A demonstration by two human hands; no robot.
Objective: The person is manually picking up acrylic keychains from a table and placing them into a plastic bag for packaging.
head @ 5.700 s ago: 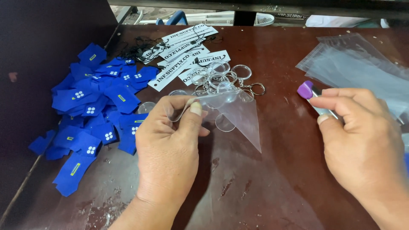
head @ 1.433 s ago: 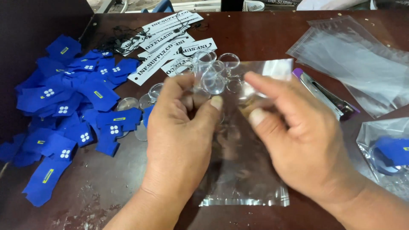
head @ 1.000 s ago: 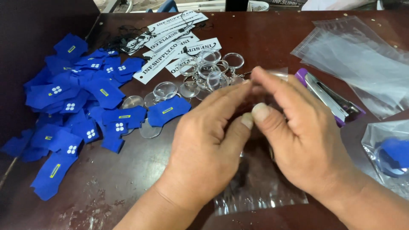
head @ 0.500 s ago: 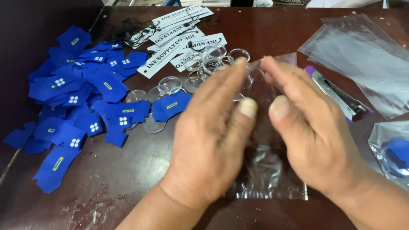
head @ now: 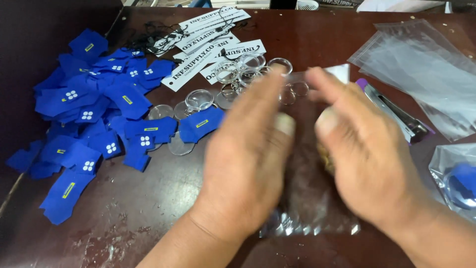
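A clear plastic bag (head: 310,203) lies upright on the dark brown table (head: 163,198), between my two hands. My left hand (head: 248,164) grips its left side, thumb on top. My right hand (head: 369,168) grips the right side, thumb also on top. Both hands are blurred by motion. The top edge of the bag (head: 339,72) shows past my fingers. Clear round keyring discs (head: 238,74) lie just beyond my fingertips, partly hidden by the left hand.
A pile of blue fabric tags (head: 94,119) covers the left of the table. White printed paper tags (head: 208,39) lie at the back. A stack of clear bags (head: 426,64) and a purple-handled tool (head: 396,114) lie on the right, with a filled bag (head: 458,181) at the right edge.
Both hands came together on the clear bag and kept working it between the thumbs and fingers. The view has shifted slightly; the hands are now more blurred.
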